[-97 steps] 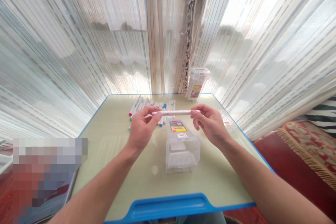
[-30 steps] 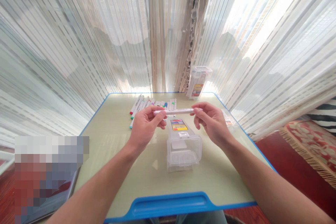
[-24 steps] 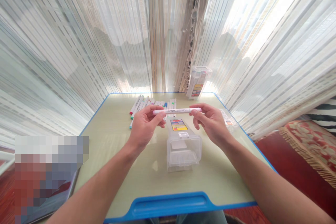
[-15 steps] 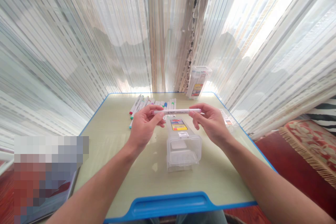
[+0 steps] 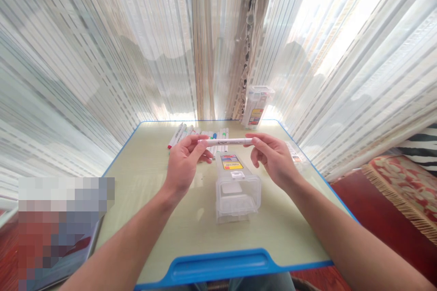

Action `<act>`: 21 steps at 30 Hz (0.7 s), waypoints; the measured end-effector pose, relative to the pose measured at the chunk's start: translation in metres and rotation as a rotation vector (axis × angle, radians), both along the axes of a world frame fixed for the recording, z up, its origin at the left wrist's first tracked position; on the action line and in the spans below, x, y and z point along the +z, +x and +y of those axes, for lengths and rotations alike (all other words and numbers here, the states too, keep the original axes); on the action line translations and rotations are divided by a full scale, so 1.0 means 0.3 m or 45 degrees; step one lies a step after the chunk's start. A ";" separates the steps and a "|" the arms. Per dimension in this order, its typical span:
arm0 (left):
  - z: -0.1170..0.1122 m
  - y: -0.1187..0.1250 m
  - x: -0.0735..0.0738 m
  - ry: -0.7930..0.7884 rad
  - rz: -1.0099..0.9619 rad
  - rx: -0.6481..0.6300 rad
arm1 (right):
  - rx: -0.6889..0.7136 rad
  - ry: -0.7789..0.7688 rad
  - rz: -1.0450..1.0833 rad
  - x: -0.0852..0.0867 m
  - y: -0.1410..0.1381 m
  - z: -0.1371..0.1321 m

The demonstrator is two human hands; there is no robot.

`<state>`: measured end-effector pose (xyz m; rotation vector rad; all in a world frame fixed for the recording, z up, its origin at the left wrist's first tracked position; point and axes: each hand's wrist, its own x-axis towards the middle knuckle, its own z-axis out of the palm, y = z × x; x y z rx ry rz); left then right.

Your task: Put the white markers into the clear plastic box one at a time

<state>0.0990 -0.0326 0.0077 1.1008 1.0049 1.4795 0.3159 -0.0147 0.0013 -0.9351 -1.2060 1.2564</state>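
I hold a white marker pen (image 5: 228,142) level above the table, one end in each hand. My left hand (image 5: 184,165) pinches its left end between thumb and fingers. My right hand (image 5: 273,158) pinches its right end. Below the pen a clear plastic box (image 5: 235,186) with a yellow and red label lies on its side on the table. Behind my hands a row of several marker pens (image 5: 191,135) with coloured caps lies on the table.
The table (image 5: 146,177) is pale green with a blue rim and a blue handle (image 5: 218,269) at the near edge. A second clear marker box (image 5: 256,107) stands at the back by the striped curtains. A small label piece (image 5: 293,152) lies at the right edge.
The pen and both hands have risen slightly and shifted a little left. My grip on both ends holds the same.
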 end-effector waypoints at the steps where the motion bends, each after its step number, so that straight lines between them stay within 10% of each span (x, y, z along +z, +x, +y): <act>1: 0.000 -0.001 0.001 0.000 -0.021 -0.002 | -0.002 -0.003 0.003 0.000 -0.001 0.000; 21: -0.001 -0.003 0.004 0.004 -0.037 0.015 | -0.036 0.028 0.079 -0.003 0.006 0.008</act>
